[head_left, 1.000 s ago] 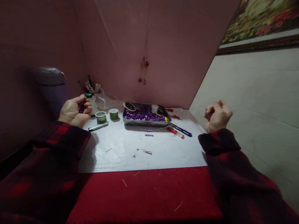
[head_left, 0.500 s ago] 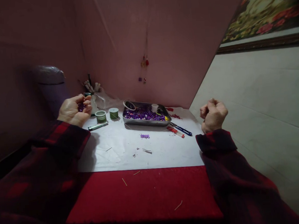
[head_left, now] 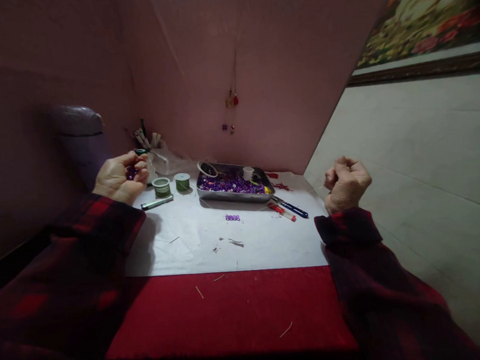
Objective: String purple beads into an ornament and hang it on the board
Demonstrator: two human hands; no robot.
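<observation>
My left hand point(head_left: 121, 176) is raised at the left, its fingers curled around a small cluster of purple beads point(head_left: 131, 172). At the right, my right hand point(head_left: 346, 182) is closed and pinches a thin pale thread point(head_left: 319, 188). The thread runs over the table between my two hands, faint in places. Between them, on the white sheet, lies a small row of light purple beads point(head_left: 233, 218). Behind that stands a metal tray point(head_left: 236, 196) of dark purple beads point(head_left: 227, 184), with a ring and a small white cup in it.
Two green thread spools point(head_left: 182, 182) and a pen-like tube point(head_left: 157, 203) lie left of the tray. Blue-handled scissors point(head_left: 293, 208) and a red-capped tube point(head_left: 282, 212) lie at its right. Thread scraps point(head_left: 236, 241) dot the white sheet point(head_left: 187, 255). A pink panel point(head_left: 278, 89) stands behind.
My right hand has moved slightly to the right and outward, away from the left hand. My left hand stays almost where it was, still holding the beads.
</observation>
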